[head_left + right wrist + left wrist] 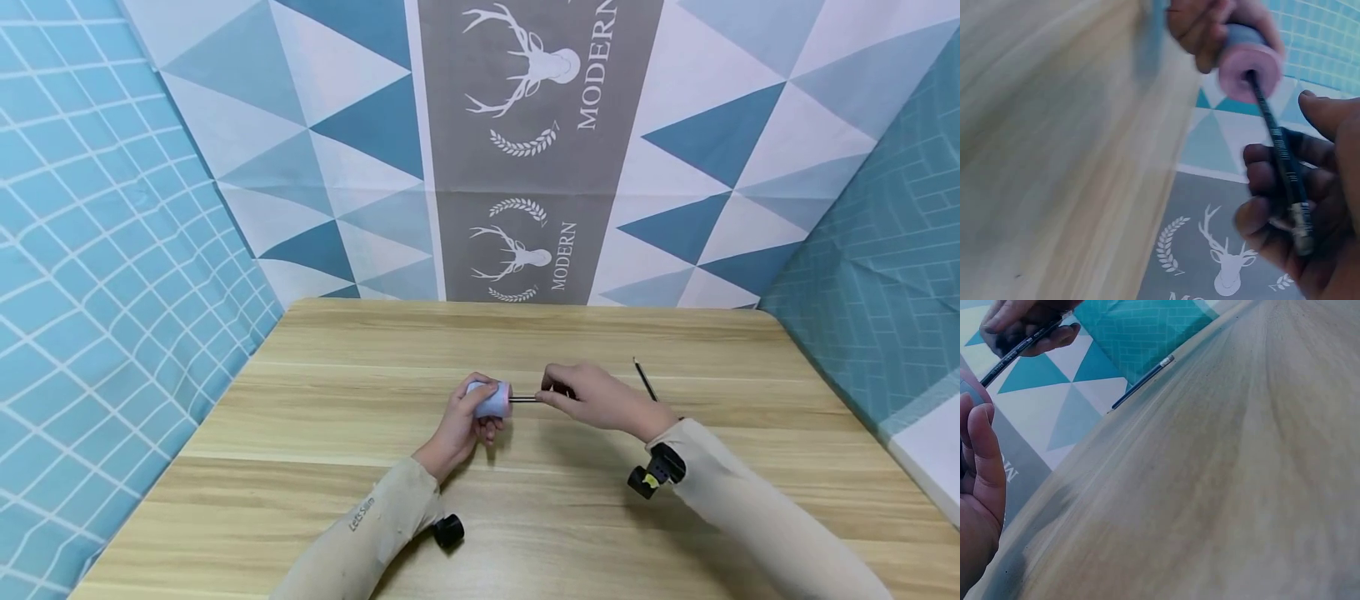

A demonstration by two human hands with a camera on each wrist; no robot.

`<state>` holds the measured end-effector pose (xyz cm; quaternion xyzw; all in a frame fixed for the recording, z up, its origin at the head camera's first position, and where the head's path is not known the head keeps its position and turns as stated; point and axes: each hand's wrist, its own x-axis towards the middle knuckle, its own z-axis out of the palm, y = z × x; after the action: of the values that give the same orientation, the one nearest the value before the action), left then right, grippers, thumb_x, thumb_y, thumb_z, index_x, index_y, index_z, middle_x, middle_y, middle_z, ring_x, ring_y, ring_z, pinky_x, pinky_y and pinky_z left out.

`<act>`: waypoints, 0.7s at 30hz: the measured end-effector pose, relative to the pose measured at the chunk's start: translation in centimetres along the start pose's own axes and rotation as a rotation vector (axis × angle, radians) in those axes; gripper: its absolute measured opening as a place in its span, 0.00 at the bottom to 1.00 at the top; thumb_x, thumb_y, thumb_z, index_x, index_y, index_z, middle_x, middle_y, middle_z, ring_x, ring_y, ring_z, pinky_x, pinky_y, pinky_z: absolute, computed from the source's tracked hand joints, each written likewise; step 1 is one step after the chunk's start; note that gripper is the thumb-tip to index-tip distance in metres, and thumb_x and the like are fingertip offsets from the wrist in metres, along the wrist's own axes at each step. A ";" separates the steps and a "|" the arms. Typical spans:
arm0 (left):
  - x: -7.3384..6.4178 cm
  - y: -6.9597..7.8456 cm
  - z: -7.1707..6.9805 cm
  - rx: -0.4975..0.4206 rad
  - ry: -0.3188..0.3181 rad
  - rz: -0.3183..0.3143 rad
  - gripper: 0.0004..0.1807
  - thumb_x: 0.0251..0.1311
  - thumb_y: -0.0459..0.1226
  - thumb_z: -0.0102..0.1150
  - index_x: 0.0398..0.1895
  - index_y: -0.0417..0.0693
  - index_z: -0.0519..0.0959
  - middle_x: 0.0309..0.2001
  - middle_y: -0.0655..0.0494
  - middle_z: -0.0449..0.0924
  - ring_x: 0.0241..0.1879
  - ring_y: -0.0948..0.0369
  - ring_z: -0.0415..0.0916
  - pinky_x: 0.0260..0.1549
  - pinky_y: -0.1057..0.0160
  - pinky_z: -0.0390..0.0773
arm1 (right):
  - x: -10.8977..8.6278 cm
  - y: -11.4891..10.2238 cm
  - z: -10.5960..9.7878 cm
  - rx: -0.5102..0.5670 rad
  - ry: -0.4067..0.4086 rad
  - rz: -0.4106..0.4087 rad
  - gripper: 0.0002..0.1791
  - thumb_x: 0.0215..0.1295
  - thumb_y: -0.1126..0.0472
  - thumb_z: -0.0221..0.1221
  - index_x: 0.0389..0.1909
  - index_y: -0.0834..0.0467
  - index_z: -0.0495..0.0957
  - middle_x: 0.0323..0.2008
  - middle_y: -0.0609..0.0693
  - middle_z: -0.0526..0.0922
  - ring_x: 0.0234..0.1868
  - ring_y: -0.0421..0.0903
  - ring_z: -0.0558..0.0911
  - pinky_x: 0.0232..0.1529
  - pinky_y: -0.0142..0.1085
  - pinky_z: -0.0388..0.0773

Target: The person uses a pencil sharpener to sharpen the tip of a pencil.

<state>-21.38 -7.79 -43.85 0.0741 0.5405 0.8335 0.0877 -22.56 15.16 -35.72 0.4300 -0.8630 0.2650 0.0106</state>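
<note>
My left hand (463, 417) grips a small light-blue cylindrical pencil sharpener (491, 402) with a pink end, near the middle of the table. Into the hole of that pink face runs the tip of a dark pencil (1282, 153), its point hidden inside. From the other side, my right hand (592, 398) holds the pencil towards its eraser end. In the right wrist view its fingers curl beneath the shaft, while the thumb stands raised off it. Sharpener and pencil are held roughly level, in line between both hands.
A second dark pencil (645, 379) lies on the wooden table (337, 417), just beyond my right wrist. Patterned cloth (360, 150) hangs behind the table's far edge, with blue-green cloths to either side. A white surface (930, 450) borders the right edge.
</note>
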 end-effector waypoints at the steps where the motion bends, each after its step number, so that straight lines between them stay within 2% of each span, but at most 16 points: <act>1: 0.0 0.0 0.0 -0.003 0.001 -0.001 0.04 0.66 0.38 0.53 0.33 0.54 0.75 0.21 0.51 0.77 0.11 0.65 0.72 0.07 0.70 0.72 | -0.2 0.2 0.3 -0.041 0.026 -0.054 0.04 0.72 0.59 0.59 0.36 0.54 0.77 0.24 0.39 0.75 0.21 0.33 0.67 0.21 0.30 0.69; 3: 0.0 0.0 0.1 -0.004 0.003 -0.002 0.04 0.66 0.38 0.53 0.33 0.54 0.75 0.21 0.51 0.77 0.11 0.65 0.72 0.07 0.70 0.72 | -0.4 0.5 0.9 -0.174 0.087 -0.177 0.05 0.68 0.61 0.63 0.34 0.54 0.76 0.24 0.39 0.75 0.21 0.33 0.68 0.21 0.29 0.70; 6: 0.0 0.0 0.0 -0.001 0.000 -0.002 0.04 0.66 0.38 0.53 0.33 0.54 0.75 0.20 0.51 0.76 0.11 0.65 0.71 0.07 0.70 0.72 | -0.6 1.0 1.8 -0.469 0.184 -0.361 0.08 0.67 0.60 0.63 0.32 0.55 0.74 0.24 0.42 0.77 0.21 0.36 0.72 0.20 0.28 0.73; 8: 0.1 -0.1 0.1 0.002 -0.003 -0.003 0.04 0.66 0.39 0.53 0.33 0.54 0.76 0.20 0.51 0.77 0.10 0.65 0.71 0.06 0.69 0.72 | -0.6 1.4 2.2 -0.657 0.248 -0.472 0.09 0.74 0.59 0.55 0.32 0.57 0.73 0.25 0.45 0.78 0.22 0.39 0.75 0.20 0.30 0.75; 11: 0.1 -0.2 0.1 0.007 -0.002 -0.009 0.05 0.67 0.38 0.52 0.33 0.54 0.76 0.19 0.51 0.77 0.10 0.65 0.72 0.06 0.69 0.72 | -0.5 1.8 2.8 -0.825 0.312 -0.583 0.19 0.82 0.58 0.37 0.33 0.58 0.72 0.22 0.46 0.77 0.19 0.41 0.74 0.18 0.30 0.74; 13: 0.1 -0.2 0.1 0.010 0.007 -0.017 0.05 0.67 0.38 0.52 0.33 0.54 0.76 0.19 0.51 0.77 0.10 0.64 0.72 0.06 0.69 0.72 | -0.4 2.0 3.1 -0.863 0.334 -0.616 0.24 0.83 0.58 0.28 0.32 0.59 0.70 0.19 0.46 0.74 0.16 0.40 0.69 0.16 0.30 0.70; 16: 0.1 -0.2 0.1 0.010 0.024 -0.029 0.04 0.66 0.38 0.53 0.33 0.54 0.76 0.19 0.51 0.77 0.11 0.64 0.72 0.06 0.70 0.72 | -0.1 2.0 3.2 -0.848 0.326 -0.622 0.23 0.83 0.58 0.28 0.30 0.58 0.67 0.14 0.44 0.67 0.14 0.39 0.61 0.13 0.29 0.63; 18: 0.1 -0.2 0.0 0.013 0.034 -0.033 0.04 0.66 0.37 0.53 0.32 0.54 0.76 0.20 0.51 0.77 0.11 0.64 0.72 0.06 0.70 0.71 | 0.0 2.0 3.2 -0.786 0.282 -0.592 0.22 0.83 0.56 0.30 0.29 0.58 0.65 0.12 0.42 0.62 0.14 0.37 0.57 0.12 0.28 0.59; 21: 0.1 -0.1 0.0 0.020 0.036 -0.034 0.03 0.65 0.37 0.54 0.33 0.53 0.76 0.20 0.50 0.76 0.11 0.64 0.72 0.06 0.70 0.71 | 0.2 1.9 3.2 -0.622 0.193 -0.503 0.18 0.81 0.55 0.41 0.28 0.57 0.64 0.12 0.39 0.58 0.14 0.34 0.54 0.11 0.26 0.55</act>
<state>-21.48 -7.77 -43.95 0.0506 0.5513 0.8277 0.0916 -23.43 14.46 -39.25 0.5768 -0.7651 0.0199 0.2856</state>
